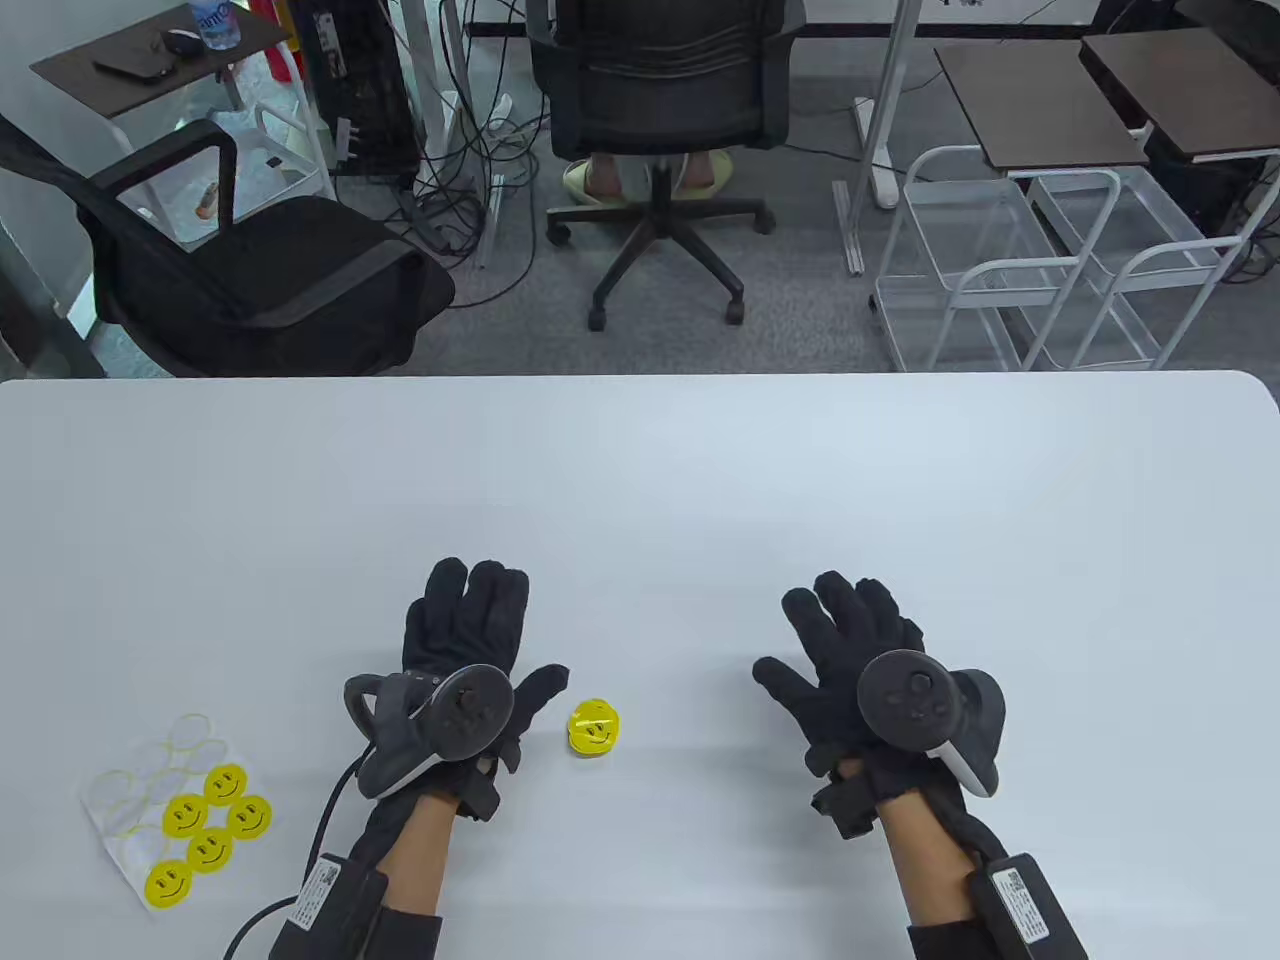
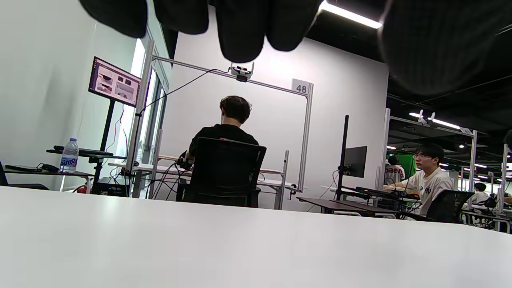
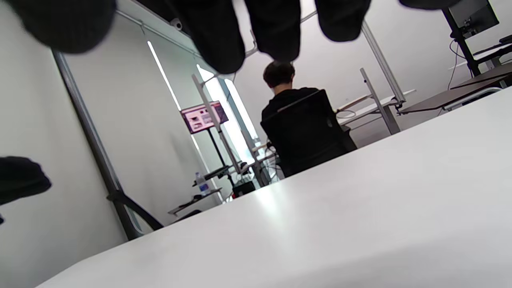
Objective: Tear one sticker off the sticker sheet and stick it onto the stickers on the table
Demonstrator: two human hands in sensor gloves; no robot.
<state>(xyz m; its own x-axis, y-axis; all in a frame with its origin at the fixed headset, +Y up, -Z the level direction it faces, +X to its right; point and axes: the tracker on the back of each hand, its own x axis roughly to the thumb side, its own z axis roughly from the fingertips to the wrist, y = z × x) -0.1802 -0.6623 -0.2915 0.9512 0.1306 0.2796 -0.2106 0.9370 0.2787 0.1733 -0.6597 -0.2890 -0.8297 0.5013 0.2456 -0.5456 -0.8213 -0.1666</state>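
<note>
A clear sticker sheet (image 1: 170, 800) with several yellow smiley stickers lies at the table's front left. A small pile of yellow smiley stickers (image 1: 593, 728) lies on the white table (image 1: 640, 480) between my hands. My left hand (image 1: 470, 640) is flat with fingers spread, its thumb just left of the pile, holding nothing. My right hand (image 1: 840, 640) is also flat and spread, well to the right of the pile, holding nothing. The wrist views show only my fingertips (image 2: 240, 32) (image 3: 220, 40) above the bare table; no stickers show there.
The table's far edge (image 1: 640, 375) runs across the middle of the table view. Beyond it stand black office chairs (image 1: 660, 120), white wire carts (image 1: 1050, 270) and cables on the floor.
</note>
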